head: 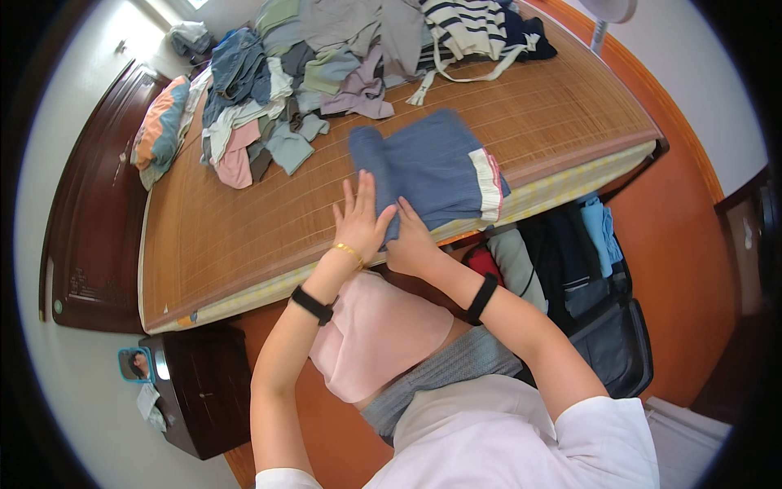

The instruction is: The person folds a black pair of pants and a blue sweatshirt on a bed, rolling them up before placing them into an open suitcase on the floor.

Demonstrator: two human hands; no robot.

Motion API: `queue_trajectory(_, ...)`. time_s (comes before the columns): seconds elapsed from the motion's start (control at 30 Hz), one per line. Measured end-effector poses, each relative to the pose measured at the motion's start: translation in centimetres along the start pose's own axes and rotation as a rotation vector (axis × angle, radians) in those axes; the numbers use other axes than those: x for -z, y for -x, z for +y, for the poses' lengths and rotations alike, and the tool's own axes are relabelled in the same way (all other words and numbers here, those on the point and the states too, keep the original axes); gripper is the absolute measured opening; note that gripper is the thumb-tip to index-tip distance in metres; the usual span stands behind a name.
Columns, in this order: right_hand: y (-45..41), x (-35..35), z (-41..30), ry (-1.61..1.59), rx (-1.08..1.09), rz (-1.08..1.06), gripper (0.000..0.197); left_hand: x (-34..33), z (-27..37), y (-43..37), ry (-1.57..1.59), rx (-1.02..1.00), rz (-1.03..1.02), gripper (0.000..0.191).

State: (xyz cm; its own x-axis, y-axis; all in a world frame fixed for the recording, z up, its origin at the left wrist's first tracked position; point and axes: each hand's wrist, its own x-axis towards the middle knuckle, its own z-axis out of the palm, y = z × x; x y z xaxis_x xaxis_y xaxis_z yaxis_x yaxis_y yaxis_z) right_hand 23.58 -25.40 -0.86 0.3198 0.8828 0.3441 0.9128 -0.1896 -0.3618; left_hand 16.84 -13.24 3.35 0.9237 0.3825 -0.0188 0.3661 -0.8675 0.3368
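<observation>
A pair of blue cloth shorts or similar garment [434, 162], with a white elastic waistband edged in pink at its right end, lies on the bamboo mat of the bed near the front edge. Its left end is turned over into a thick fold. My left hand [360, 223], with a gold bracelet at the wrist, lies flat on that fold, fingers apart. At the fold's near end, my right hand [415, 241] has its fingers curled against the blue cloth; whether they pinch it is hard to tell. Black bands circle both forearms.
Piled clothes [342, 67] cover the bed's far side, with a striped garment [467, 27] at its right. A rolled orange and blue cloth [162, 125] lies by the headboard [104, 244]. An open suitcase [617, 348] stands on the floor at right, a dark nightstand [201, 391] at left.
</observation>
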Motion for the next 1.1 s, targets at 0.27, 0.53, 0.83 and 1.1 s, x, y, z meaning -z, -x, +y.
queue_trajectory(0.27, 2.0, 0.3, -0.4, 0.116, 0.141, 0.144, 0.056, -0.5, 2.6, -4.8, -0.362, -0.022, 0.009, 0.070)
queue_trajectory(0.53, 4.2, 0.7, -0.2, 0.049, 0.064, 0.006, 0.050, -0.7, 5.1, -7.3, -0.195, 0.143, -0.033, 0.055)
queue_trajectory(0.83, 5.0, 1.5, -0.6, 0.081, 0.098, 0.026, 0.049, -1.4, 4.3, -9.6, -0.172, 0.357, 0.113, 0.053)
queue_trajectory(1.1, 4.6, 3.2, -0.7, -0.021, 0.090, -0.021, 0.046, -1.3, 3.0, -9.2, -0.177, 0.319, 0.162, 0.053)
